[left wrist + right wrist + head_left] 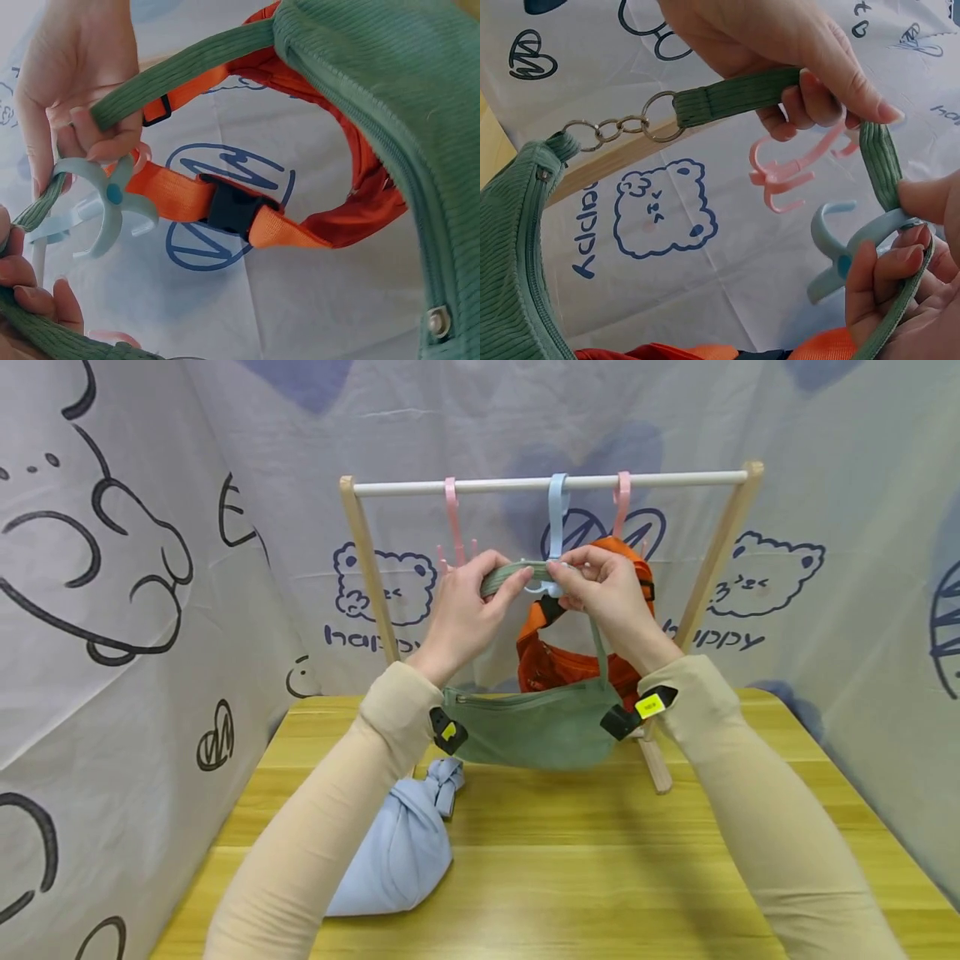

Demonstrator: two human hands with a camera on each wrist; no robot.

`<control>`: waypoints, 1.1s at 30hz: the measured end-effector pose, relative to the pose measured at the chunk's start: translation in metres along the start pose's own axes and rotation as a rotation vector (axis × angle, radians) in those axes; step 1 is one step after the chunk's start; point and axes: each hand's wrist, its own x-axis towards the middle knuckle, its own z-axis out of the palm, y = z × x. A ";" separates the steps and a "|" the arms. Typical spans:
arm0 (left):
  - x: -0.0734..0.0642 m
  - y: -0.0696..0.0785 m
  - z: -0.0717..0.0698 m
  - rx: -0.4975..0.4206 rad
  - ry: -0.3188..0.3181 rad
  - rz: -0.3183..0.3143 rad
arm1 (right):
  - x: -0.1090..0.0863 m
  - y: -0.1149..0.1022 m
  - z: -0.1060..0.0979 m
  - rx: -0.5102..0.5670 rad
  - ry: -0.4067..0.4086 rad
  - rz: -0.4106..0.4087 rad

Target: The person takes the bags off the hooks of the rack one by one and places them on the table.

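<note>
A green corduroy shoulder bag (536, 727) hangs below both hands by its strap (881, 161). My left hand (468, 610) grips the strap on the left, near the metal chain rings (622, 129) that join it to the bag. On the other side my right hand (611, 597) pinches the strap between thumb and fingers. The stretch of strap between the hands lies at the light blue hook (112, 195), which hangs from the rail; whether it rests in a prong I cannot tell. The right fingers are close against this hook.
An orange waist bag (543, 664) with a black buckle hangs behind, at a pink hook (622, 497). Another pink hook (453, 518) hangs left on the white rail (510, 485). A light blue knotted bag (401, 852) lies on the wooden table (570, 877).
</note>
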 end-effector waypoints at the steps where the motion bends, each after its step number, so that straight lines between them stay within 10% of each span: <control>1: -0.001 -0.001 0.001 -0.002 0.009 0.002 | 0.000 0.000 0.000 -0.024 0.000 -0.007; 8: -0.004 -0.004 0.002 -0.049 0.024 -0.008 | 0.002 -0.009 -0.003 -0.196 -0.062 0.009; 16: -0.005 -0.002 0.000 -0.046 0.019 -0.028 | 0.005 -0.021 -0.008 -0.194 -0.223 0.168; 33: -0.003 0.004 0.004 -0.042 0.010 -0.011 | 0.014 -0.035 -0.014 -0.078 -0.277 0.334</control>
